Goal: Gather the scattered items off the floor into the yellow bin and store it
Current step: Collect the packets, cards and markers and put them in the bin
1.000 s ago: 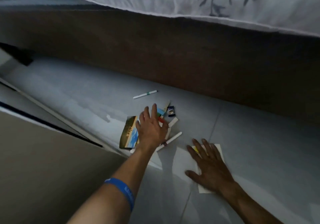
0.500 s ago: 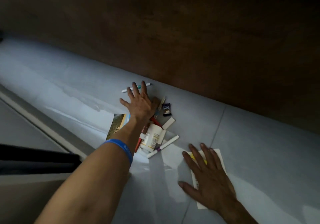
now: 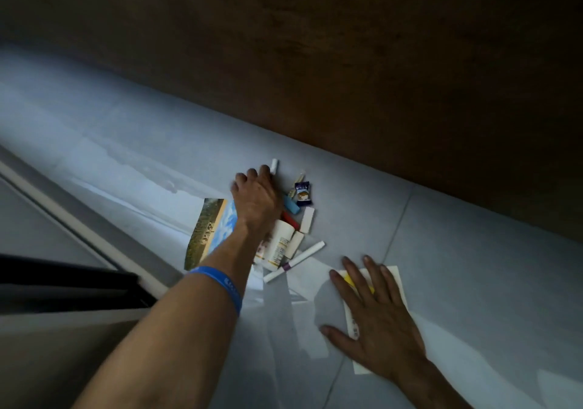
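My left hand (image 3: pixel 257 197) has its fingers curled round a white pen (image 3: pixel 274 165) whose tip sticks out above the knuckles. Just below and right of it lies a small pile on the grey floor: a picture booklet (image 3: pixel 208 228), a white bottle (image 3: pixel 279 246), a blue piece (image 3: pixel 291 205), a red piece (image 3: pixel 288 218), a dark candy wrapper (image 3: pixel 303 193), white blocks (image 3: pixel 306 219) and a second white pen (image 3: pixel 295 261). My right hand (image 3: pixel 373 310) rests flat, fingers spread, on a white card (image 3: pixel 394 279) with a yellow patch. No yellow bin is in view.
A dark wooden bed side (image 3: pixel 347 61) runs along the far edge of the floor. At lower left a pale door track (image 3: pixel 79 225) and a dark furniture edge (image 3: pixel 63 276) border the tiles (image 3: pixel 473 266).
My left hand reached past the pile to the far white pen and curled its fingers round it. The view dropped closer to the floor. My right hand stayed flat on the card.
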Demonstrator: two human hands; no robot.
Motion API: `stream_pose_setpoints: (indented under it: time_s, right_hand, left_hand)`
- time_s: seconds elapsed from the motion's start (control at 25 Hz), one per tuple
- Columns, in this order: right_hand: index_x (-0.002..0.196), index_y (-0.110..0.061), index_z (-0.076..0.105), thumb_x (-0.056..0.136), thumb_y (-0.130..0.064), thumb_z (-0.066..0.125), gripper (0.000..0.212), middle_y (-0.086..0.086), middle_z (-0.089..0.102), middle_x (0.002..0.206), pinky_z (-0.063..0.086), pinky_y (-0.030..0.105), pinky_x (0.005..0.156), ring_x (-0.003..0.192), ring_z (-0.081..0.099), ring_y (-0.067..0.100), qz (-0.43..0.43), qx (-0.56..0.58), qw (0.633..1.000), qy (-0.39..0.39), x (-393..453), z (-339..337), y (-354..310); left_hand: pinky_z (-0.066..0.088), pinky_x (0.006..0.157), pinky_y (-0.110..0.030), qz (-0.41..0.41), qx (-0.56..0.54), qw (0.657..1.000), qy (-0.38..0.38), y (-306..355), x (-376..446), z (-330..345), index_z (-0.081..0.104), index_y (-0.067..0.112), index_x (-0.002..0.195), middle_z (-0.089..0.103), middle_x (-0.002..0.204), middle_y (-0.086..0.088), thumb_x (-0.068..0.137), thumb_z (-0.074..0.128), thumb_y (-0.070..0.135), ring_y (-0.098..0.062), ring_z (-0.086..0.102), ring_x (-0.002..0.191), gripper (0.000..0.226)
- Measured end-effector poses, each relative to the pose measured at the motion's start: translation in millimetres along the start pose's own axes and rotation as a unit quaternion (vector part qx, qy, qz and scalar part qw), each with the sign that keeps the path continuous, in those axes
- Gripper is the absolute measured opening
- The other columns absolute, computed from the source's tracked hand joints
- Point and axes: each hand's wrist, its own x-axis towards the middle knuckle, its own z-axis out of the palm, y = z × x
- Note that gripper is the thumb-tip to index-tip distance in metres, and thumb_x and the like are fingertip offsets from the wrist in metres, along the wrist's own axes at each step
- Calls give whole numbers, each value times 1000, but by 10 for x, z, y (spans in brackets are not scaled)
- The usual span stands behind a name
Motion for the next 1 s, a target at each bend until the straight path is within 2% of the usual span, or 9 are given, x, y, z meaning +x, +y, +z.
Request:
stream_pose_setpoints:
  time_s: [0.08,0.16,0.28,0.44,0.56,0.68,0.76,0.84,1.0]
  right_hand:
    - [153,-31,28,84,-78,41,84,-6,10,165,8,47,119,152,5,24,-1,11,1000,-6,11,-15,14]
    - [152,-33,24,83,-69,48,82,-11,9,164,4,39,121,152,7,20,-2,46,999,-1,14,-42,36]
    - [153,-32,16,81,-53,56,86,-10,11,161,-2,27,121,150,6,9,15,145,989,29,14,-81,67]
    - [154,-21,17,82,-48,54,86,-3,15,161,-4,25,121,149,12,11,-6,167,985,37,21,-105,77]
    - [155,-22,15,80,-51,52,88,-5,13,162,-7,22,120,150,10,11,7,174,984,23,29,-77,103]
    - [152,-36,2,78,-56,52,92,-13,2,162,-13,22,118,150,-3,5,15,169,986,-7,26,-59,122]
    - [148,-44,-4,77,-61,52,92,-18,-5,160,-17,21,116,148,-9,3,23,174,984,-27,42,-54,127]
    - [147,-46,-7,77,-64,51,93,-17,-6,161,-18,23,116,148,-12,3,25,172,984,-37,57,-53,138]
    - [151,-40,-5,78,-59,52,94,-11,-3,164,-14,27,118,149,-12,5,23,161,986,-45,32,-75,126]
  left_hand:
    - [31,102,-50,1,-77,997,-21,84,-239,65,49,15,129,48,134,-18,99,28,48,-39,40,123,50]
    - [11,113,-58,22,-122,987,-105,197,-483,141,25,29,150,18,160,-10,95,23,62,-37,11,146,64]
    - [-7,113,-61,86,-141,975,-145,309,-891,233,2,42,152,-6,164,4,91,13,70,-26,-13,149,69]
    - [18,115,-55,136,-151,973,-108,363,-1524,170,30,32,148,25,159,-4,91,18,67,-30,17,146,68]
    - [38,97,-47,95,-160,983,-14,263,-1481,-24,46,28,126,53,129,-5,94,26,60,-28,47,120,50]
    - [19,111,-60,-67,-84,994,20,-3,-1033,-178,33,30,141,31,153,-11,95,30,56,-33,26,140,53]
    - [6,112,-66,-208,-86,971,-75,-235,-795,-268,20,31,151,9,162,-13,95,32,59,-39,7,147,64]
    - [13,110,-64,-291,-143,934,-154,-324,-794,-276,27,32,148,15,158,-15,92,32,65,-40,12,144,65]
    - [27,105,-58,-143,-56,977,-147,-44,-1402,-70,21,30,151,15,158,-17,94,32,63,-43,19,140,67]
